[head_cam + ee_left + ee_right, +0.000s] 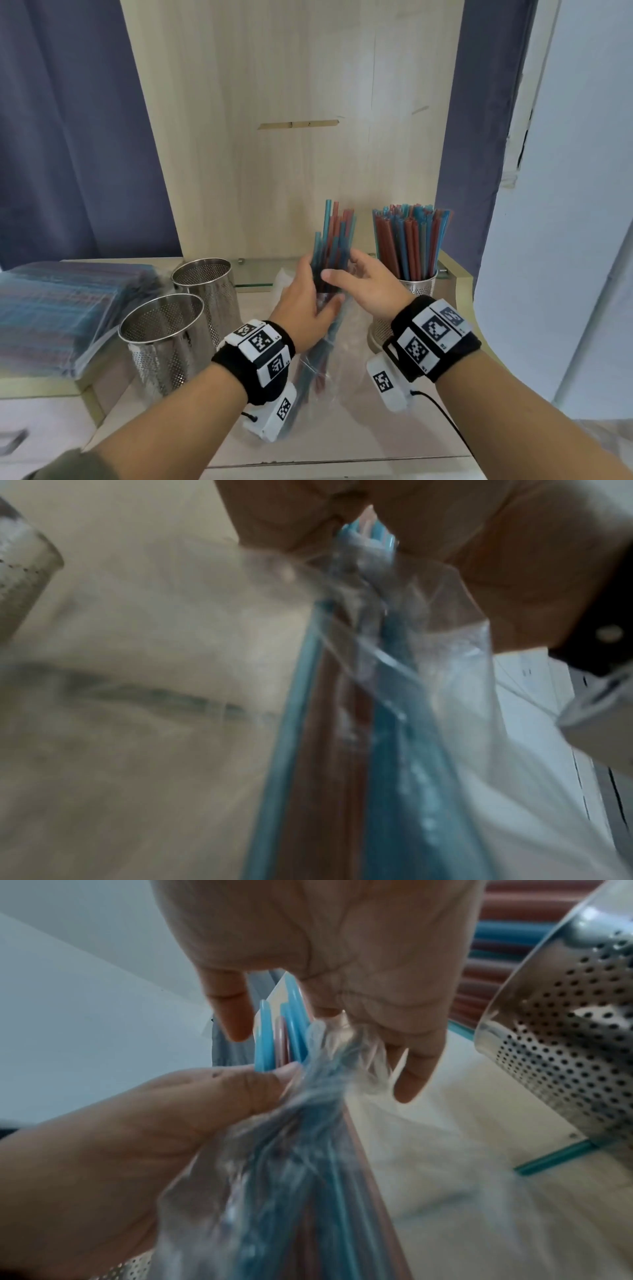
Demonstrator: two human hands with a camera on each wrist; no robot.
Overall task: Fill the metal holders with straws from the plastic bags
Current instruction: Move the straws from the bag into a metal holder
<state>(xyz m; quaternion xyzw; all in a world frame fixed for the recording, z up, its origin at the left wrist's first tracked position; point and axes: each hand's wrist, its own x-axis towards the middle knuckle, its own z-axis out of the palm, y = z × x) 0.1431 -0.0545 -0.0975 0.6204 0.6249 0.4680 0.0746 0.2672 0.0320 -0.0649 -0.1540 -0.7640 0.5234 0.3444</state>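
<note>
A bundle of blue and red straws [334, 236] stands upright, its upper half sticking out of a clear plastic bag [325, 380]. My left hand [318, 298] grips the bunched bag mouth and the straws inside it; its thumb [260, 1085] presses on them. My right hand [342, 270] wraps the bare straws just above, thumb in front, fingers behind. Two empty perforated metal holders [205, 274] [161, 318] stand to the left. A third holder [416, 291] at the right is packed with straws [411, 240]. The bag [428, 696] hangs below my left hand [291, 520].
A stack of bagged straws [58, 308] lies on a raised ledge at the far left. A wooden panel [291, 137] rises behind the table. One loose blue straw [555, 1156] lies beside the full holder [565, 1042]. A cable [445, 418] trails from my right wrist.
</note>
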